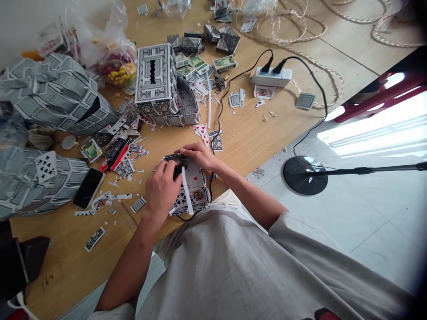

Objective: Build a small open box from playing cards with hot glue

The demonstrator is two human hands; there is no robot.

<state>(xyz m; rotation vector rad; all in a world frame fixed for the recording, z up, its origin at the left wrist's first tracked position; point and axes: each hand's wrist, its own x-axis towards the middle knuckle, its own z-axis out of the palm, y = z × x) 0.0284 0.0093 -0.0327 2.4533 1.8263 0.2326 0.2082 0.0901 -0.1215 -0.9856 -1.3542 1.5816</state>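
Black plastic is showing under the curled fingers of the left hand point(163, 186), which is gripping a black tool point(181, 168), probably a glue gun, with a white stick point(187, 191) trailing back toward the body; its nose is hiding from view. Beyond it, the right hand point(200, 155) is reaching across with fingers loosely extended, seemingly resting on the far edge of a card tray point(206, 186) rather than gripping it. This tray is lying under and between the hands, its long axis running away from the body and leaning leftward at the far end; the left hand is covering its left side, the right its far end, so the left is sitting nearer its middle. Loose cards point(216, 141) are lying just past the right hand, beside a black cord point(218, 116) leading to a power strip point(273, 76) farther out. Ahead of both hands, a slotted box point(153, 80) is standing on the table point(253, 138). Left of the left hand, a phone point(88, 189) is lying near grey bundles point(71, 171).
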